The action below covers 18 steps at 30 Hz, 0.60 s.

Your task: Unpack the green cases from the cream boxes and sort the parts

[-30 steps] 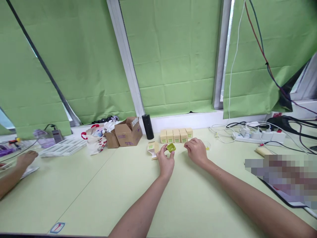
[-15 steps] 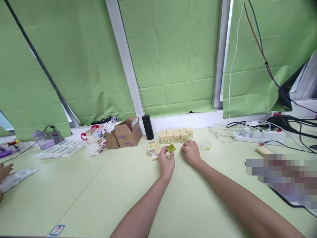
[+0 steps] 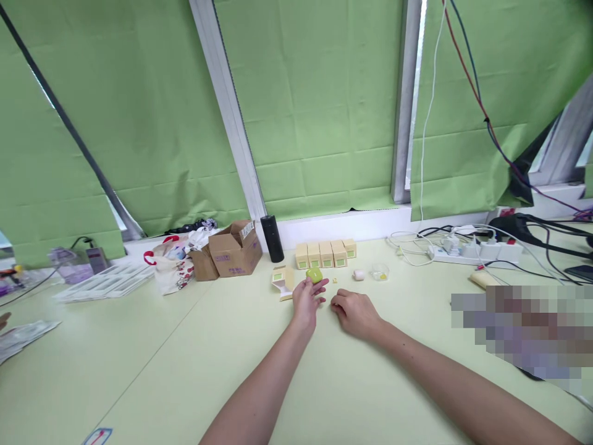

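My left hand (image 3: 304, 304) holds a small olive-green case cover (image 3: 314, 275), hollow inside in the earlier views and now with its rounded outside up. Its other fingers are stretched out below the cover. Close by on the right, my right hand (image 3: 356, 314) rests low over the table with fingertips curled together; whatever they hold, if anything, is hidden. Beyond it lie a tiny yellowish piece (image 3: 335, 280), a pale pink-white earbud-case-shaped item (image 3: 358, 275) and a clear plastic tub (image 3: 380, 272) with something yellow in it. An opened small carton (image 3: 282, 282) lies left of the cover.
Several small cream boxes (image 3: 326, 254) stand in a row at the back, beside a black cylinder (image 3: 272, 238) and a brown cardboard box (image 3: 235, 248). A power strip (image 3: 477, 252) with cables is at right. Another person's hand (image 3: 4, 321) shows at the left edge.
My right hand has drawn back toward me, uncovering the pink-white item and tiny yellowish piece. My left hand has turned the green cover over. The other person's hand has moved left.
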{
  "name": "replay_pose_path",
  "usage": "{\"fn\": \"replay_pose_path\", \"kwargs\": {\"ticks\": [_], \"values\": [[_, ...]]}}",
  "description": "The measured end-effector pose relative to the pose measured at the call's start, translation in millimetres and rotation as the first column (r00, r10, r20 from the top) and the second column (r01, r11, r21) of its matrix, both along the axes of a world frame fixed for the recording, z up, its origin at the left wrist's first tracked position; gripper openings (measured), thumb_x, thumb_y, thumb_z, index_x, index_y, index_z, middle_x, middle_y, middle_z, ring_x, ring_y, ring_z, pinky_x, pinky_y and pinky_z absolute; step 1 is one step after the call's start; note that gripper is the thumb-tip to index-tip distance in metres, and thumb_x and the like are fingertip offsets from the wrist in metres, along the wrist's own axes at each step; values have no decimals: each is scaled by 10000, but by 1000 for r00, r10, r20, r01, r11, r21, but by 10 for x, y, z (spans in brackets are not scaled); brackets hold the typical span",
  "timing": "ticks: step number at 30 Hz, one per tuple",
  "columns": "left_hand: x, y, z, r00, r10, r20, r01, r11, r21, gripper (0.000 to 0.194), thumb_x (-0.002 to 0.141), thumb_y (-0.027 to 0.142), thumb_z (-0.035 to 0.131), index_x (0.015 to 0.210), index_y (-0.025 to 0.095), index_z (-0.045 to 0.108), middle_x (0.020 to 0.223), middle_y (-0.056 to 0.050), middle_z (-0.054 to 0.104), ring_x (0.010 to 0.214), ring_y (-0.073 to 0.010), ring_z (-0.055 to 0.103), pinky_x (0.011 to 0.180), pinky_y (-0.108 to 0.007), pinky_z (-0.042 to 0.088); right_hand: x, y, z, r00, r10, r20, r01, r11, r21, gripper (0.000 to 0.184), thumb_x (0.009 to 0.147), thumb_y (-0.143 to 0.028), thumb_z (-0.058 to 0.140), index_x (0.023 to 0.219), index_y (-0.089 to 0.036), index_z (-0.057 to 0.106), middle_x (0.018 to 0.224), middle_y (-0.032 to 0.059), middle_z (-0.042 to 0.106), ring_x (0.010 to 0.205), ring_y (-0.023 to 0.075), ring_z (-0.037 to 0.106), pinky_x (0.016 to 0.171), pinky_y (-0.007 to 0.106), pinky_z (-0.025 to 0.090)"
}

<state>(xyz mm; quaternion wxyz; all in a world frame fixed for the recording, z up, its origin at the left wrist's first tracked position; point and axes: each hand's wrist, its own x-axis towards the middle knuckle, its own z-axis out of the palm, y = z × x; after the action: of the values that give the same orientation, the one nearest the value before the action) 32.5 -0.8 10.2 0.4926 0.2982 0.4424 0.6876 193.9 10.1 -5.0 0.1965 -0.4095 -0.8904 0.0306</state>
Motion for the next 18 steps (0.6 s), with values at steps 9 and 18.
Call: {"fn": "replay_pose_path", "kwargs": {"ticks": [9,18], "values": [[-50,-5,130,981,-47,190,49,999,-2,300,885,446,697,958,167,617,965,-146,773,706,-167,638,589,-269,463,20,-13,35,1000,21,5,-21,1000,-4,214,995,-184,517,918,-217,714,927,36,713,784,162,661,613,287,290],[-294,248,235,925,202,-321,-162,976,146,386,842,548,697,929,174,659,971,-153,770,781,-202,651,651,-299,483,38,-2,42,999,27,-33,-29,998,-49,253,1002,-183,494,968,-229,740,958,40,717,810,167,662,660,275,334]]}}
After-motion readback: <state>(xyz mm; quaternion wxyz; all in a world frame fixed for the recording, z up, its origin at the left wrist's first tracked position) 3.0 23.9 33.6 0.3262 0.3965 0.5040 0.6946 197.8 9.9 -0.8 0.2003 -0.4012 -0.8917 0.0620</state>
